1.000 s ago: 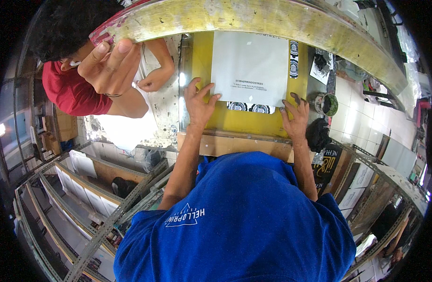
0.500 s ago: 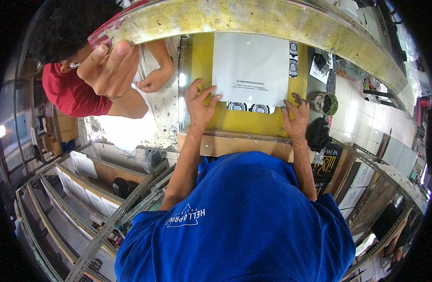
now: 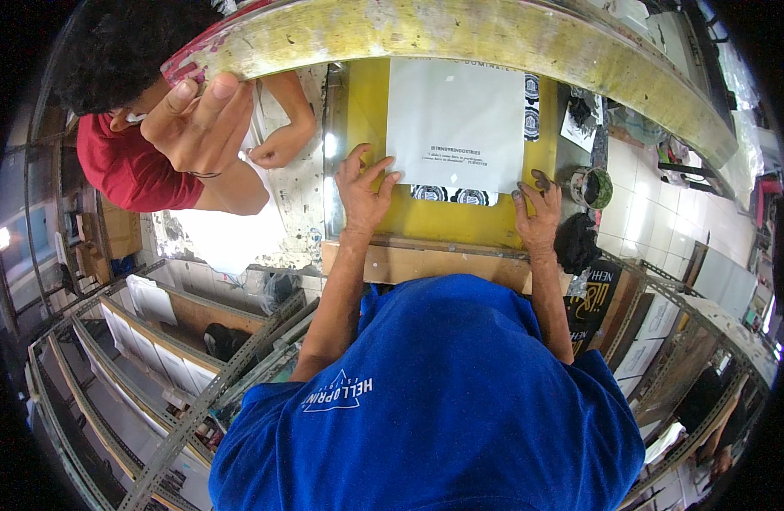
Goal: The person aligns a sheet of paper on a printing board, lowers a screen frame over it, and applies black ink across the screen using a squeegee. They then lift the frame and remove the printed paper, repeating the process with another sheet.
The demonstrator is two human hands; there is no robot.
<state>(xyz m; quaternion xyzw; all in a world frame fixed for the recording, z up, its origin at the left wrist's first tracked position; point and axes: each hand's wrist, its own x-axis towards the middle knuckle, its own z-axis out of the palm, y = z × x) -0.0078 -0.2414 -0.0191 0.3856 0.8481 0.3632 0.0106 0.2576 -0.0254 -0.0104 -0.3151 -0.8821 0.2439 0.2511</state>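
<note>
A white printed sheet [image 3: 454, 111] with small dark lettering lies on a yellow board [image 3: 369, 111]. Beside its lower left corner is my left hand [image 3: 365, 189], open, fingers apart and fingertips at the paper's edge. My right hand [image 3: 539, 207], also open with its fingers spread, has its fingertips by the lower right corner; some of them are stained dark. Black-and-white round emblems [image 3: 472, 196] show from under the sheet's lower and right edges. The sheet's top runs out of sight behind a raised yellow-stained frame bar [image 3: 426, 36].
At the left, a co-worker in a red shirt [image 3: 123, 162] has a hand [image 3: 196, 128] at the bar's end. To the right are a round tub [image 3: 591, 187] and a crumpled black cloth [image 3: 578, 243]. Metal shelving [image 3: 175, 439] stands at the lower left.
The sheet's lettering was blurred and is now sharp, with a line of print showing at its top edge. Both my hands are almost where they were.
</note>
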